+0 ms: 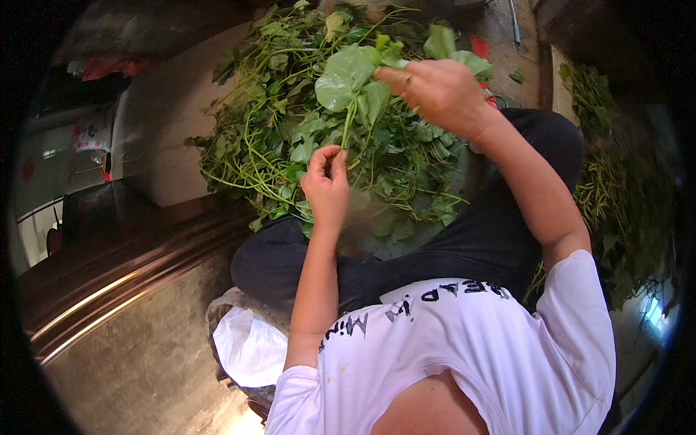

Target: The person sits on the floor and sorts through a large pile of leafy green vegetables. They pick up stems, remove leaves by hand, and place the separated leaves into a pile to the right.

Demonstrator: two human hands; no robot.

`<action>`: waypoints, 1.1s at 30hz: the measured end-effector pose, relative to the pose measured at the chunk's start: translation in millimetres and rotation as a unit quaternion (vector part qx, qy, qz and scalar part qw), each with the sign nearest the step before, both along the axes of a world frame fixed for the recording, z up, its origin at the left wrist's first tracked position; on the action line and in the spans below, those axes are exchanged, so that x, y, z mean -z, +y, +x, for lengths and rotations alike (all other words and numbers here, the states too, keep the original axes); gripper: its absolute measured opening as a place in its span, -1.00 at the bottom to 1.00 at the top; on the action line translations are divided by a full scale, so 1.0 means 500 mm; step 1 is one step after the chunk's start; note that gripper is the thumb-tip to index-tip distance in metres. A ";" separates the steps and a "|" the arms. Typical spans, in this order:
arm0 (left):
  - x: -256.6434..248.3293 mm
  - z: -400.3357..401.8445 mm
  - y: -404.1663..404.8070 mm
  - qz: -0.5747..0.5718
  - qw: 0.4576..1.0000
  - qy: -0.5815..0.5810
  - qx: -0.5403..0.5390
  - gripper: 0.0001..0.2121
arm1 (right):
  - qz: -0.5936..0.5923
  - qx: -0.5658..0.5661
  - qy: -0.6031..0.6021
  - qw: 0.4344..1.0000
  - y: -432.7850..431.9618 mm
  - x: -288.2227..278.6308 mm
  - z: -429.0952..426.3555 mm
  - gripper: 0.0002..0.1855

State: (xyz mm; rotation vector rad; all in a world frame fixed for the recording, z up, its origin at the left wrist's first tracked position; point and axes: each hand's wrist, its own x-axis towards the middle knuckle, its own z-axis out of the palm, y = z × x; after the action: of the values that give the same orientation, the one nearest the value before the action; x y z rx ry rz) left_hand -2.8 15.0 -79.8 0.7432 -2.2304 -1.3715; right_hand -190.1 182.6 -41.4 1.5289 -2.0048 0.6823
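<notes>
My left hand [328, 182] pinches the green stems of a leafy sprig [342, 79] between thumb and fingertips, its broad leaves pointing away from me. At the sprig's upper right is my right hand [437, 95], blurred, with its fingers bent beside the leaves; whether it grips any of them cannot be told. Beneath and beyond both hands spreads a large heap of leafy green vines [277, 130] with long pale stems, on the floor before my crossed legs.
More vines [614, 206] lie to the right, past my knee. A dark wooden piece of furniture with shiny edges [125, 250] stands at the left. By my left hip is a white plastic bag [247, 345]. A thin blue-tipped stick [515, 30] lies at the top right.
</notes>
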 end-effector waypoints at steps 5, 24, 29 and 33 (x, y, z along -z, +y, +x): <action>-0.014 0.005 0.025 -0.003 0.999 -0.026 0.045 -0.90 | 0.087 -0.042 0.041 0.994 -0.019 0.036 0.026 -0.61; -0.021 0.022 0.015 -0.078 0.993 -0.018 0.086 -0.93 | -0.136 0.151 -0.396 0.896 -0.006 0.050 -0.057 -0.78; -0.021 0.044 -0.014 -0.108 0.992 -0.004 0.070 -0.92 | -0.309 0.110 -0.506 0.798 0.074 -0.022 -0.148 -0.80; -0.020 0.048 -0.033 -0.109 0.992 0.003 0.058 -0.92 | -0.165 0.169 -0.381 0.894 0.076 -0.073 -0.083 -0.80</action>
State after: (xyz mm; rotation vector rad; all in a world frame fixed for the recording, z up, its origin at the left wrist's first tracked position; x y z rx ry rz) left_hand 21.3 -1.5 -69.7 0.5402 -2.4039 -1.1524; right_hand -231.7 220.7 -4.8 0.7167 -2.4298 1.5435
